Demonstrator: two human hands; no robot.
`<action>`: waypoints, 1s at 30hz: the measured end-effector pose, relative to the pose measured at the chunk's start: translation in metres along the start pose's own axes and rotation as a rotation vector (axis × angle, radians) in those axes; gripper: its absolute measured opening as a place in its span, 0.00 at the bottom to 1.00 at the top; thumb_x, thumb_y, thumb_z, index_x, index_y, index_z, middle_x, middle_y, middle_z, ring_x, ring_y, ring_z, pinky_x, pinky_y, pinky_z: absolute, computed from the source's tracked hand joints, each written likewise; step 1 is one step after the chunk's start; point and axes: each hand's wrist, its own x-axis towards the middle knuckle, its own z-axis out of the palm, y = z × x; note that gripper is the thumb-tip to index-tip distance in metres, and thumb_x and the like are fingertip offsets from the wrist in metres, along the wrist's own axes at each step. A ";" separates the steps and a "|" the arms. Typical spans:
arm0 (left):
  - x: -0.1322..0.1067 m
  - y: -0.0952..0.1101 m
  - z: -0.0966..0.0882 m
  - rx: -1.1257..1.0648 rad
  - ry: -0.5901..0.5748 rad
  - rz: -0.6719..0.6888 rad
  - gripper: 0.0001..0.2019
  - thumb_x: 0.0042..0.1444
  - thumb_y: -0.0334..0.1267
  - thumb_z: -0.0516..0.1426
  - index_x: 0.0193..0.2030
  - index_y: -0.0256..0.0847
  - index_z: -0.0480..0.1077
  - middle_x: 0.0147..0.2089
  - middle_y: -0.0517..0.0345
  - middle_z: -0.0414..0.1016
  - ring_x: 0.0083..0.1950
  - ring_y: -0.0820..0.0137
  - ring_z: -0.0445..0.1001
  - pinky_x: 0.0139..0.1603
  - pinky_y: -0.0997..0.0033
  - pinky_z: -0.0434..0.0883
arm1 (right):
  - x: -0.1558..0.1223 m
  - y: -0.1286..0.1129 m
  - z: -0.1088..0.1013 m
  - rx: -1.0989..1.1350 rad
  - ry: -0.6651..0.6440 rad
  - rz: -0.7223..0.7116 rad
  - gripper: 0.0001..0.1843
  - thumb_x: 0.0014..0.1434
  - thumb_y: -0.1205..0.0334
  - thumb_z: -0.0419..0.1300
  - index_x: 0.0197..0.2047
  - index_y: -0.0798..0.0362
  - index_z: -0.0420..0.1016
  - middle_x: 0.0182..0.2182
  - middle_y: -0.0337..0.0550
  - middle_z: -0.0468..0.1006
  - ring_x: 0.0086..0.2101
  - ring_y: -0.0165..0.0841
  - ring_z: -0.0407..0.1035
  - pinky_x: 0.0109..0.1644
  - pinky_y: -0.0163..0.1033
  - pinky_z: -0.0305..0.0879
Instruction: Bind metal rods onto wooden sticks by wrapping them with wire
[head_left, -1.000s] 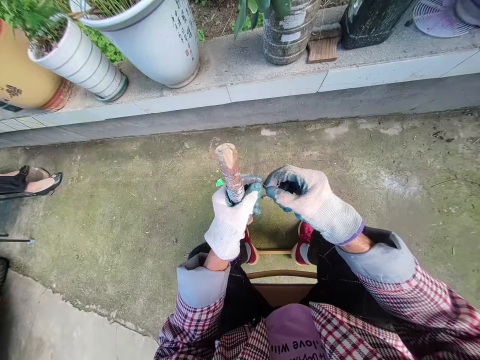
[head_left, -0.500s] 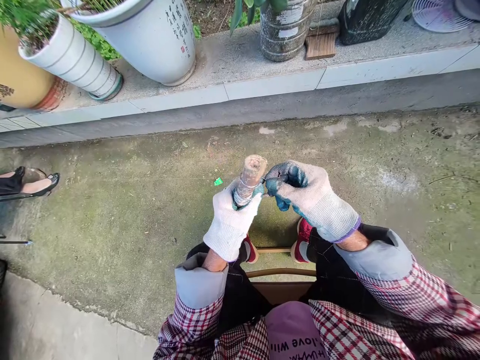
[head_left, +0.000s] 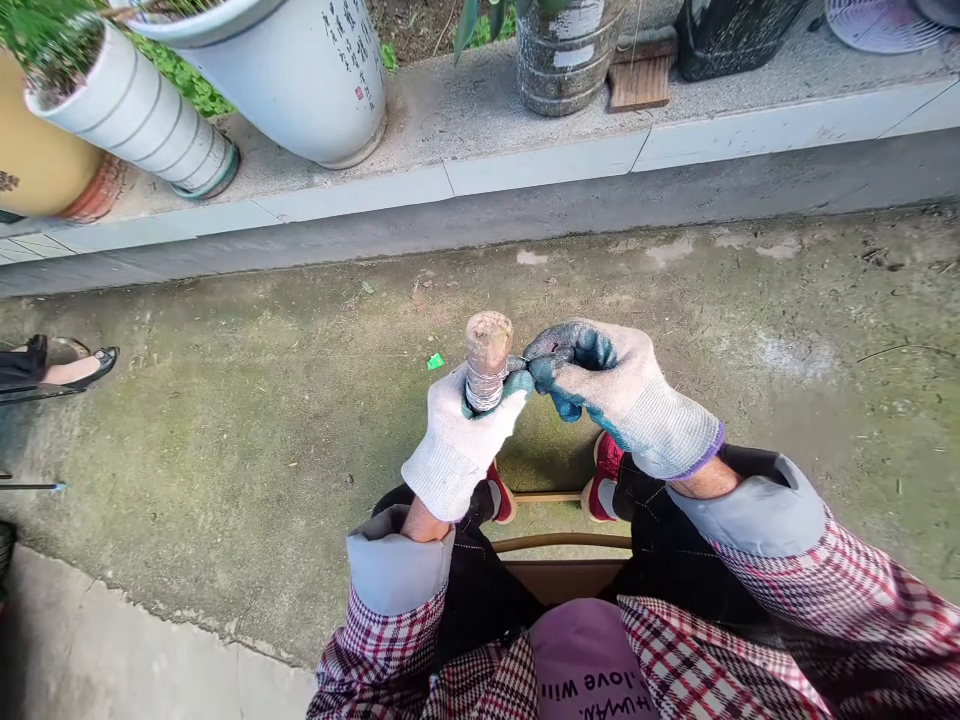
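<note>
My left hand (head_left: 466, 425), in a white knitted glove with a dark green palm, is wrapped around a wooden stick (head_left: 489, 340). The stick's blunt end points up and away from me. Thin silvery wire (head_left: 484, 388) is wound in several turns around it, just above my grip. My right hand (head_left: 600, 370), gloved alike, is closed in a pinch to the right of the stick, its fingertips meeting the left thumb and finger. The wire's free end appears to be in that pinch, though the fingers mostly cover it.
A tiled ledge (head_left: 540, 160) runs across the top, bearing a large white flowerpot (head_left: 300, 90), a ribbed white pot (head_left: 142, 115) and a wooden block (head_left: 637, 80). A green scrap (head_left: 435, 361) lies on the concrete floor (head_left: 247, 430). Another person's foot (head_left: 79, 370) is at the far left.
The stick has tipped to the left and stands more upright, as my left hand has turned. My right hand stays pinched in nearly the same place, its fingertips now against the left hand's.
</note>
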 end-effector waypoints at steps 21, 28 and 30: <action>-0.004 0.005 0.006 0.019 0.127 0.099 0.09 0.49 0.42 0.66 0.35 0.41 0.78 0.29 0.60 0.77 0.20 0.76 0.66 0.19 0.76 0.65 | -0.004 0.004 0.002 -0.129 0.028 -0.040 0.06 0.51 0.67 0.61 0.34 0.54 0.78 0.25 0.37 0.75 0.22 0.26 0.65 0.21 0.30 0.60; -0.002 0.009 0.007 -0.083 0.139 0.037 0.08 0.46 0.39 0.66 0.32 0.39 0.76 0.26 0.62 0.75 0.19 0.77 0.66 0.17 0.77 0.64 | -0.004 0.008 0.003 -0.161 0.041 -0.083 0.05 0.52 0.66 0.63 0.34 0.53 0.78 0.28 0.39 0.77 0.25 0.29 0.69 0.25 0.32 0.64; -0.002 0.008 0.006 -0.158 0.119 -0.011 0.07 0.46 0.38 0.65 0.32 0.39 0.75 0.23 0.64 0.72 0.18 0.76 0.66 0.16 0.78 0.64 | -0.006 0.007 0.004 -0.186 0.047 -0.104 0.05 0.53 0.66 0.63 0.35 0.53 0.79 0.29 0.39 0.78 0.27 0.30 0.70 0.26 0.33 0.66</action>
